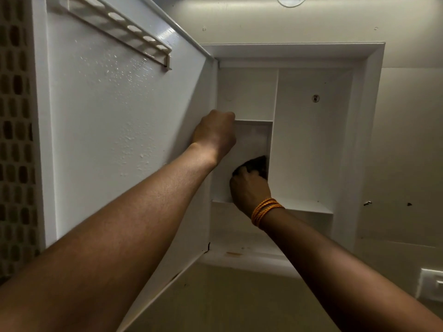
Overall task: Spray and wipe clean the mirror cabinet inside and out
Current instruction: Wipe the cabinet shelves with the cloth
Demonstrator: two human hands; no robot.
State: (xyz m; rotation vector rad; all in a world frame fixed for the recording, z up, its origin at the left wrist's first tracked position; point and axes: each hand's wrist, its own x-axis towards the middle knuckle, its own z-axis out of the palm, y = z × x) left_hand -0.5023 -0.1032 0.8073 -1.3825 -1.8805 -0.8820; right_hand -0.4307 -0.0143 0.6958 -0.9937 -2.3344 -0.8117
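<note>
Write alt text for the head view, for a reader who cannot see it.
The right hand presses a dark cloth inside a small compartment of an open white wall cabinet, while the left hand grips the cabinet's left edge. The open door at left carries a slotted rack.

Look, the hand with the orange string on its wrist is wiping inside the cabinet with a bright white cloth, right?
Not quite. The head view shows the right hand, the one with the orange string on its wrist, wiping inside the cabinet, but the cloth it holds is dark, not bright white.
</note>
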